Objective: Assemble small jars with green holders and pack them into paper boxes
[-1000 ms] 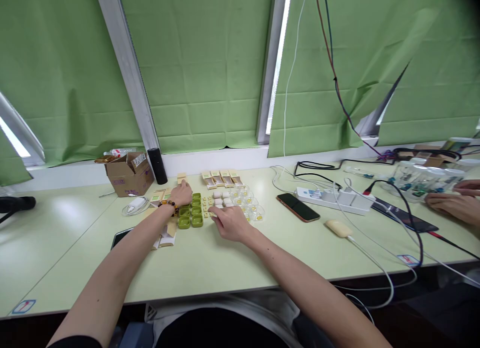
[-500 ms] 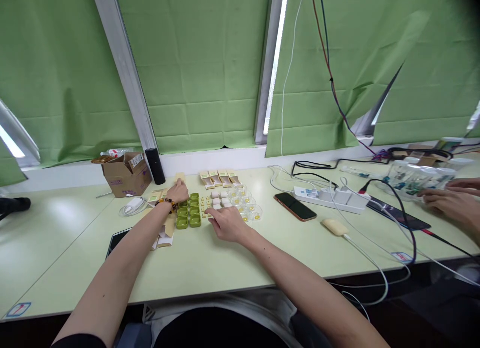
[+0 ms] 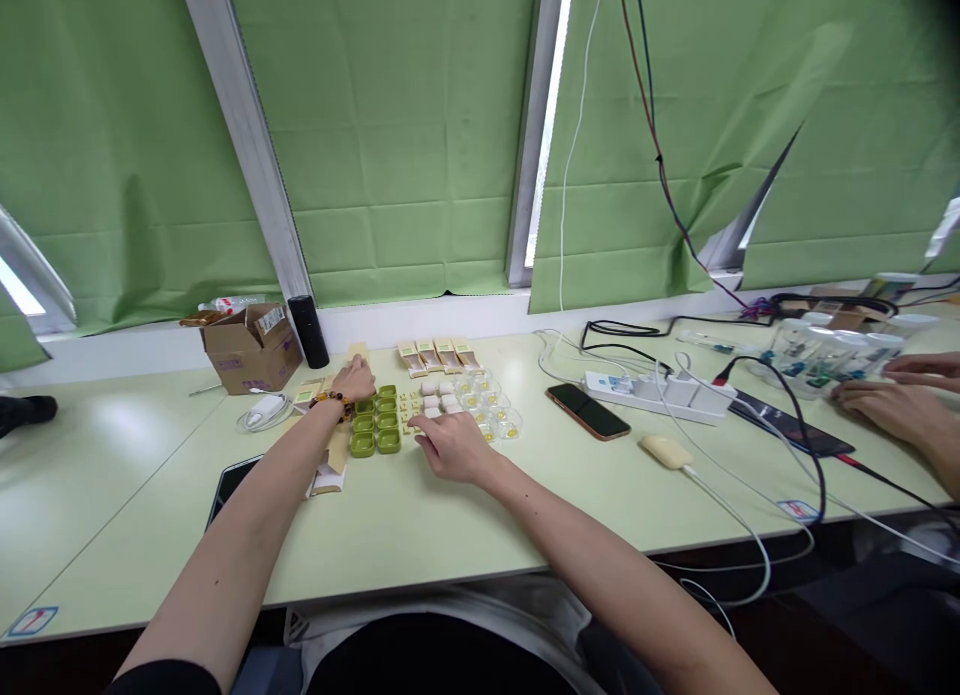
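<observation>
My left hand [image 3: 354, 379], a bead bracelet at its wrist, rests with curled fingers at the far left end of the green trays [image 3: 376, 422], next to a small tan box [image 3: 359, 353]. What the fingers hold, if anything, is hidden. My right hand [image 3: 450, 443] lies palm down in front of rows of small white blocks [image 3: 439, 395] and clear cups [image 3: 495, 407] with yellow pieces, its fingertips touching tiny yellow pieces [image 3: 411, 411] beside the green trays. A row of tan packets [image 3: 439, 355] stands behind the blocks.
A cardboard box [image 3: 250, 347] and black cylinder [image 3: 308, 331] stand at the back left. A phone [image 3: 587, 411], power strip [image 3: 660, 391] with cables and a beige mouse-like object [image 3: 664, 451] lie to the right. Another person's hands [image 3: 896, 395] work by clear jars [image 3: 829, 353] at far right.
Both of my hands stay in nearly the same place among the trays; the view has drifted slightly. The other person's hands at the right have shifted a little.
</observation>
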Available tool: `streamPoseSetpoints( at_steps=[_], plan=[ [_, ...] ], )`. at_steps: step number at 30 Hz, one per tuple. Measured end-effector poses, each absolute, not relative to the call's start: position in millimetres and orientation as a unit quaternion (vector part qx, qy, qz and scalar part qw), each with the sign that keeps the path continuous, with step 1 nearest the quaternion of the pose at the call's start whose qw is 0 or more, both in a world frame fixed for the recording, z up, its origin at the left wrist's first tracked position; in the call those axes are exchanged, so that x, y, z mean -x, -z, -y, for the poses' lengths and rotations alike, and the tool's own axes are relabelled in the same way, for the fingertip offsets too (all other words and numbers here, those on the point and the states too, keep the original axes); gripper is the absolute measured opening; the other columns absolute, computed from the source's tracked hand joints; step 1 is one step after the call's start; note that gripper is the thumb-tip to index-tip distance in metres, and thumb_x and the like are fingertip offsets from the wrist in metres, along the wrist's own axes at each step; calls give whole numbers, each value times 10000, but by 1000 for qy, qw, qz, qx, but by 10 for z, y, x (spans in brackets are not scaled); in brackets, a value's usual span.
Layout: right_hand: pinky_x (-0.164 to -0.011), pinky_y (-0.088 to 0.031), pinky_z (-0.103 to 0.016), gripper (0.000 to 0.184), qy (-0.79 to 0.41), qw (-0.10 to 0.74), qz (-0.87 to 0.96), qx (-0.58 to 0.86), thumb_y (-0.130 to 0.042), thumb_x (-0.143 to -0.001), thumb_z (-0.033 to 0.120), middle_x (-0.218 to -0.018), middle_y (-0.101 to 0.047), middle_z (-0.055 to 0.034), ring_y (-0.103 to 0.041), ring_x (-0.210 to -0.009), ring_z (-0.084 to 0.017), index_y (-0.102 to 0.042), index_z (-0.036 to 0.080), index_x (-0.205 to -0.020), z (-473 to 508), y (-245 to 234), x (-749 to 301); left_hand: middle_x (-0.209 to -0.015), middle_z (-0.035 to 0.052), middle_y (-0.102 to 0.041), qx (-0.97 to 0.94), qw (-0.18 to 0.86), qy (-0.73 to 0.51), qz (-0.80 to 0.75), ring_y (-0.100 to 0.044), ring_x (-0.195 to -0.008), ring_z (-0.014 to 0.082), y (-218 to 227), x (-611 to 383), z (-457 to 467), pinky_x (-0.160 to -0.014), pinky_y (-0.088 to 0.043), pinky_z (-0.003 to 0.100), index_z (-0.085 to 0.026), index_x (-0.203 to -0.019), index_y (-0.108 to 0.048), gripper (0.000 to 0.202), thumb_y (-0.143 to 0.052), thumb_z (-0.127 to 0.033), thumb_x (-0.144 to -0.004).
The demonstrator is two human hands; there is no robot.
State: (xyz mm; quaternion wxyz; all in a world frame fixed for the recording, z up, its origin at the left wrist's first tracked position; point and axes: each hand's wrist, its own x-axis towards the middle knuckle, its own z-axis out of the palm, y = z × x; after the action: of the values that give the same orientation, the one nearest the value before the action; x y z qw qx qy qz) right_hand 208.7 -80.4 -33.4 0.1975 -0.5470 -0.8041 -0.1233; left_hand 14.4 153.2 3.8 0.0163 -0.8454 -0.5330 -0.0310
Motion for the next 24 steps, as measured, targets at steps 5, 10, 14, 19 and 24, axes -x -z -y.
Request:
streamPoseSetpoints(
  at_steps=[5,10,14,19,24],
  plan=[
    [-608,-196,-316,272,130,214,805,538,-542,-1008,247,-871,-808,-50,-693,-720,-202,-662,234,-1252,807,333,-2087,-1579,243,-455,848,23,78,524,-705,-1074,321,-195,-122,-1384,-1003,-525,468,-137,-1282,-642,379,-498,-337,-994],
    [-598,-183,-322,224,144,248,806,517,-495,-1017,228,-820,-789,-43,-647,-677,-174,-708,209,-1086,794,328,-2088,-1361,132,-680,829,27,285,481,-682,-1143,255,-478,-70,-1095,-1030,-529,382,-184,-1249,-684,385,-369,-242,-1035],
    [-596,-193,-317,249,156,288,799,505,-478,-1013,229,-763,-767,-41,-603,-627,-159,-725,191,-1012,775,347,-2120,-1035,72,-785,802,-55,458,380,-702,-890,212,-563,-26,-640,-840,-564,337,-181,-1069,-723,273,-475,-270,-999],
    [-597,-198,-304,231,156,304,788,511,-507,-975,210,-725,-748,-34,-562,-593,-153,-736,190,-985,759,383,-2191,-1012,66,-786,865,-53,373,331,-698,-876,219,-304,34,-133,-851,-549,374,-190,-1037,-726,204,-540,-250,-980],
    [-590,-202,-298,209,158,311,754,556,-541,-928,203,-703,-739,-32,-568,-586,-158,-749,198,-917,709,399,-2283,-953,80,-764,915,32,259,307,-675,-930,254,-51,180,-30,-901,-492,439,-197,-952,-722,159,-565,-170,-943]
  ],
)
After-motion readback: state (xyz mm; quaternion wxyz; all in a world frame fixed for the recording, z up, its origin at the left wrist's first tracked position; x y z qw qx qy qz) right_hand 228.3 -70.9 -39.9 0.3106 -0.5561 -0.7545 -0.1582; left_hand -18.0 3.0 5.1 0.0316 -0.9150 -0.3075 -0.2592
